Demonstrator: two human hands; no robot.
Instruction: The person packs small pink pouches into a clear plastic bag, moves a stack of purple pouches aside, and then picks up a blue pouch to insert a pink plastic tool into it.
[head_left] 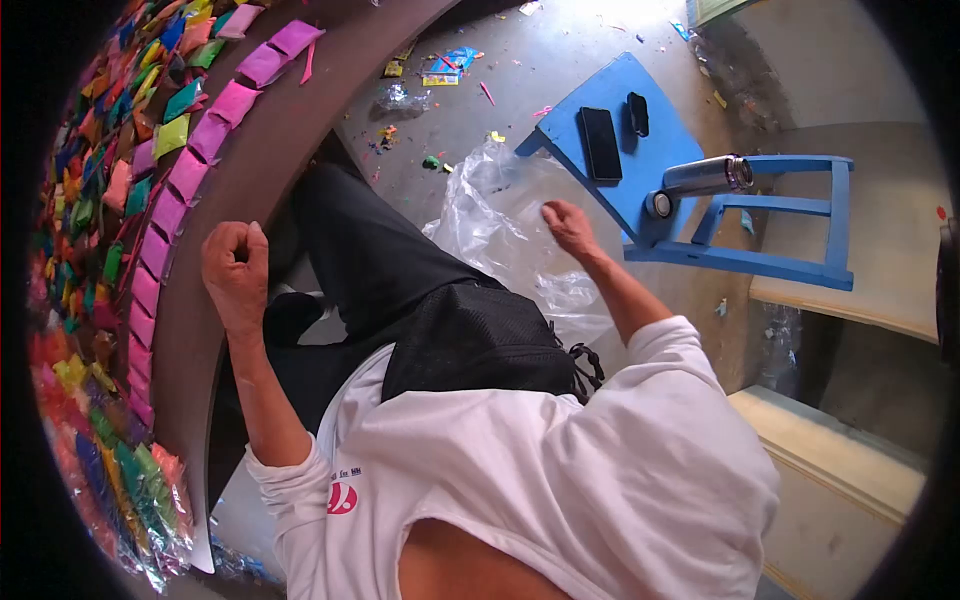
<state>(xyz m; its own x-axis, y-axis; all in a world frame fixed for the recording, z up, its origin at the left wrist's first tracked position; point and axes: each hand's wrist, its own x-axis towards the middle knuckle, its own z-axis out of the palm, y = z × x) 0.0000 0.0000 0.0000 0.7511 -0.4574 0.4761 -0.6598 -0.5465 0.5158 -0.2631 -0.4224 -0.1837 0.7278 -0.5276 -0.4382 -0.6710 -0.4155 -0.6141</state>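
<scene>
Pink-violet, pillow-shaped plastic packets (188, 177) lie in a long curved row on the brown bench (290, 120), just beyond and to the left of our left fingers. Our left hand (238, 270) is curled closed near the bench edge, and we see nothing in its grip. A loose heap of small multicoloured packets (110, 180) lies farther left of those fingers, past the row.

Clear, crumpled plastic film (480, 200) spreads below and to the left of our right fingers. Our right hand (572, 230) is half curled over it; we cannot tell whether it pinches the film or only hovers above.

The packets look light, soft and a little slippery, so we judge them best taken by a sealed end or lightly across the middle, without squeezing. We cannot tell whether they are joined; if they are, lifting one alone could tug its neighbours. The film looks nearly weightless and limp, and would likely slide and fold under a flat touch; a gathered edge or bunched ridge seems the surest hold.
</scene>
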